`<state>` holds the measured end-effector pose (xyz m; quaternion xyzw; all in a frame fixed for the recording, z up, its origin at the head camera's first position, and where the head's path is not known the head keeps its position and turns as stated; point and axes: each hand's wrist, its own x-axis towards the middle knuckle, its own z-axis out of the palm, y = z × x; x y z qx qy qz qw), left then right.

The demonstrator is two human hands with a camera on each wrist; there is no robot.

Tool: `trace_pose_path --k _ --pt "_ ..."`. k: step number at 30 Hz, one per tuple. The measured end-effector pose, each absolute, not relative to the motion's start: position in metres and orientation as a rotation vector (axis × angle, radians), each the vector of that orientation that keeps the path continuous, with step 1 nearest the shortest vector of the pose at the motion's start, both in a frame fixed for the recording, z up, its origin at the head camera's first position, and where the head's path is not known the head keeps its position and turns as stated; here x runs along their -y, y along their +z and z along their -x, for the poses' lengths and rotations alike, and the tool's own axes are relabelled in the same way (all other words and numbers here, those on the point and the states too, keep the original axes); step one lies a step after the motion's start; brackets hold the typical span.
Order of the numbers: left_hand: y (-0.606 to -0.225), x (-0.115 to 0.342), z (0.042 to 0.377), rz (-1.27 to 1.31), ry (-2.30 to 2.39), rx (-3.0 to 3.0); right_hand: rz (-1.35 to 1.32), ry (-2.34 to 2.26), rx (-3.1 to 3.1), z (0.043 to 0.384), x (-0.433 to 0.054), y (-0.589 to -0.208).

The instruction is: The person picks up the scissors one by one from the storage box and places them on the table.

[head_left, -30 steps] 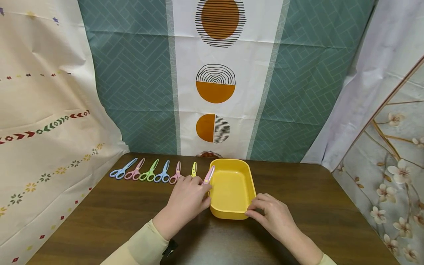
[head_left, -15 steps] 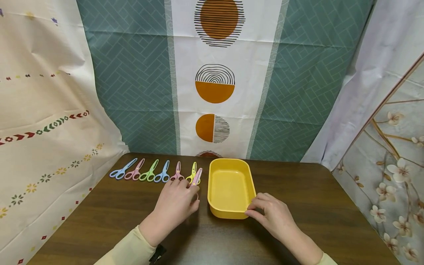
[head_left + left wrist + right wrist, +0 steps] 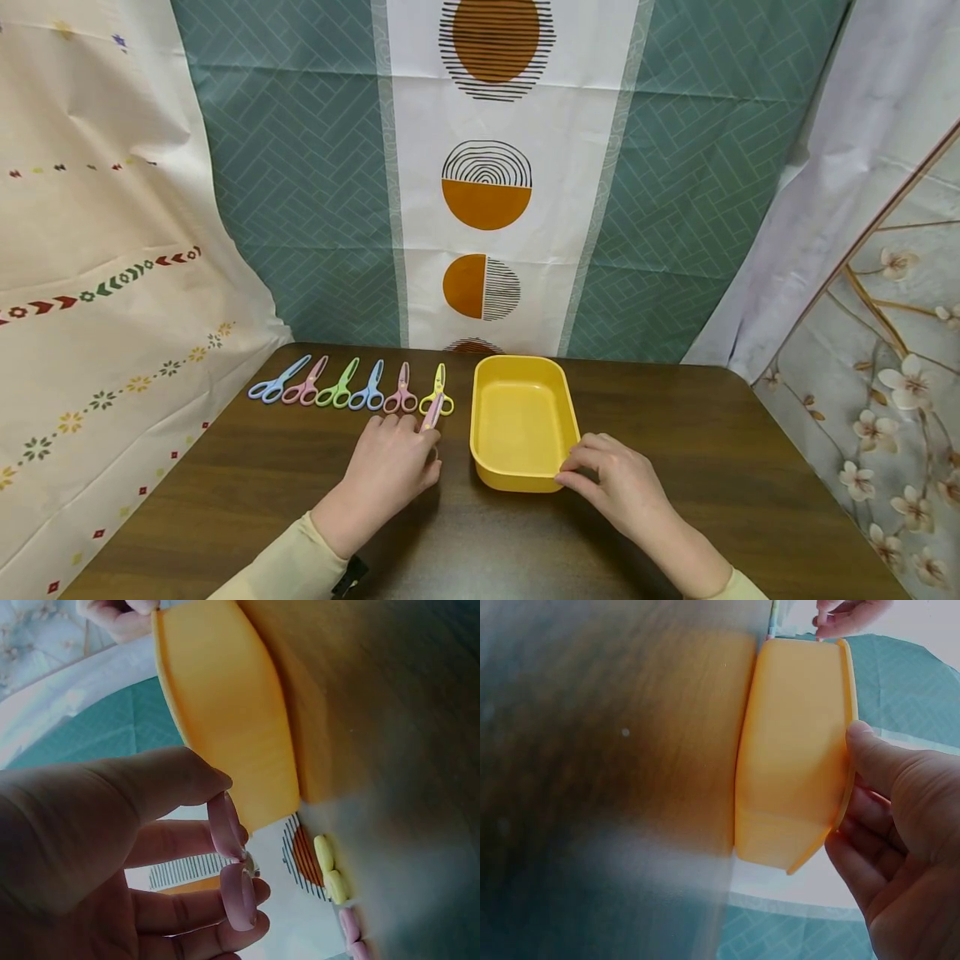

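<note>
Between my left thumb and fingers I hold a pair of pink scissors (image 3: 431,418), blades pointing away. In the left wrist view its pink handle loops (image 3: 238,896) show at the fingertips. This left hand (image 3: 388,462) is above the table, just in front of a pair of yellow scissors (image 3: 437,390) and left of the yellow tray (image 3: 517,483). With thumb and fingers my right hand (image 3: 618,479) pinches the tray's near right corner at the rim. Nothing lies inside the tray.
Left of the yellow scissors, several more scissors lie in a row: pink (image 3: 402,390), blue (image 3: 368,389), green (image 3: 340,387), another pink (image 3: 306,385) and another blue (image 3: 280,383). All rest on the dark wooden table (image 3: 480,550). Patterned cloths (image 3: 487,208) hang behind and beside it.
My left hand has moved left, away from the tray's left side, and slightly nearer, with the pink scissors still held. The yellow scissors are now more fully visible. My right hand stays at the tray corner.
</note>
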<state>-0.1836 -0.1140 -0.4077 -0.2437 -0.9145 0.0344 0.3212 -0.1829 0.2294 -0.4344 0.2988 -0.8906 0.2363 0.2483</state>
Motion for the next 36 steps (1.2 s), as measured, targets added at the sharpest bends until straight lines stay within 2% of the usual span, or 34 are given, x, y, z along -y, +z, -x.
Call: trace_pose_path --k 36 --pt "-0.426 0.111 0.187 0.672 0.111 2.584 -0.844 0.629 2.39 0.183 -0.23 -0.436"
